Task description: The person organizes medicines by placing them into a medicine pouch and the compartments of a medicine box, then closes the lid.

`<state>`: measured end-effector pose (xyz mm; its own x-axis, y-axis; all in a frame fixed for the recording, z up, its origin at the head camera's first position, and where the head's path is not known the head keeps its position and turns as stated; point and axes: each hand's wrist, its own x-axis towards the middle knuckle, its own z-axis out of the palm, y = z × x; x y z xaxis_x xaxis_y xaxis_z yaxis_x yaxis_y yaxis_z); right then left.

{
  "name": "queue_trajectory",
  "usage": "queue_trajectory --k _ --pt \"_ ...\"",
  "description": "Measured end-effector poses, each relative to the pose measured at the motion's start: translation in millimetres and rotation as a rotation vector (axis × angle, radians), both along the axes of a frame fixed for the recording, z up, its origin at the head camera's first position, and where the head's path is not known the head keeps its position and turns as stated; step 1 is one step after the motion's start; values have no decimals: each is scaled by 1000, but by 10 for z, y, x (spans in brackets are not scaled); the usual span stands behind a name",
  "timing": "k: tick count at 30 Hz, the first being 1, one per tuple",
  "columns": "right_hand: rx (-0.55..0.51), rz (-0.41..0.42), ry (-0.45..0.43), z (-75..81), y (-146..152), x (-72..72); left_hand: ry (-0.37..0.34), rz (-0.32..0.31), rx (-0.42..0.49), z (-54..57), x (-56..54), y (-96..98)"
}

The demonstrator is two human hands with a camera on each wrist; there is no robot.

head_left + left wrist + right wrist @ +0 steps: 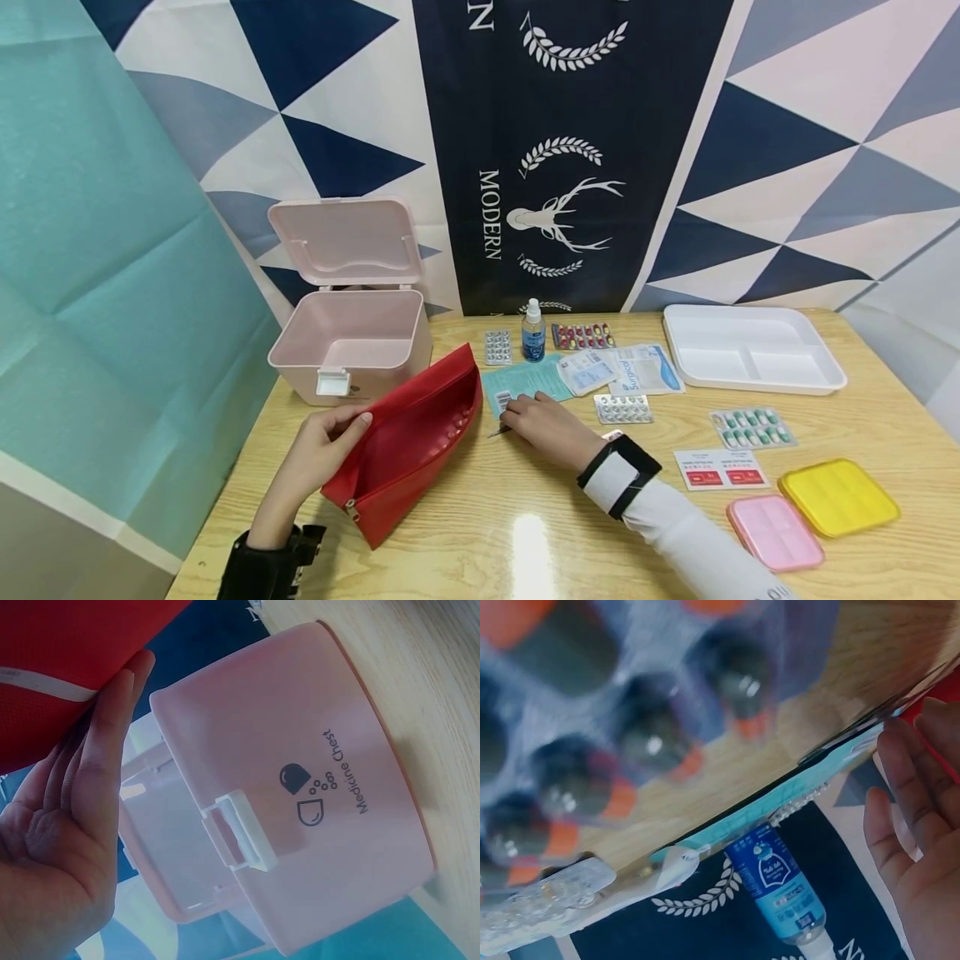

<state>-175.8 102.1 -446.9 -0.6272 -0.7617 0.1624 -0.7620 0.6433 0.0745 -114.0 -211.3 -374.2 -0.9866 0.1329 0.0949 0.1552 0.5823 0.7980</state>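
Observation:
My left hand (330, 446) pinches the rim of a red zip pouch (420, 500), thumb on the outside, holding it tilted with its mouth wide. Inside the pouch, small rounded bumps show near the right end. My right hand (551, 429) reaches down at the table with fingers bent at the near edge of a flat green packet (525, 383). From under its fingertips a thin dark pointed tool (498, 431) sticks out. In the right wrist view the thumb and fingers (900, 750) stand apart beside that tool. A blister pack of orange-and-dark capsules (652, 742) lies under the right wrist.
Behind the pouch stands a pink medicine chest (352, 333), lid up. Along the back are a spray bottle (533, 337), blister packs (583, 337) and a surgical packet (645, 371). To the right lie a white tray (708, 375), green capsules (752, 427), yellow (840, 497) and pink cases (776, 533).

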Motion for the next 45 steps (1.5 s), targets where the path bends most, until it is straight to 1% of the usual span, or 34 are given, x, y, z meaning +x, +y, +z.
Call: queue_trajectory --k 4,9,13,16,21,25,30,34,40,45 --pt "23 4 17 -19 -32 -19 -4 6 -1 0 3 6" --pt "7 -5 -2 -56 -53 -31 -7 5 0 -2 3 8" --pt "25 -9 24 -70 -62 -32 4 -1 0 -11 1 4" --pt "39 -11 41 -74 -65 -31 12 -4 0 -18 1 0" --pt "30 -19 40 -38 -51 -9 8 -5 -1 -24 -2 2" --pt "6 -23 99 87 -41 22 1 -2 2 -24 -3 -1" --pt "-57 0 215 319 -48 60 -2 -4 15 -19 0 -4" --pt "-121 22 275 493 -91 98 -1 5 5 -18 -1 -5" --pt "-192 65 269 722 -236 190 3 7 3 -26 -9 -3" --pt "-177 97 253 801 -405 231 2 0 13 -20 -3 1"
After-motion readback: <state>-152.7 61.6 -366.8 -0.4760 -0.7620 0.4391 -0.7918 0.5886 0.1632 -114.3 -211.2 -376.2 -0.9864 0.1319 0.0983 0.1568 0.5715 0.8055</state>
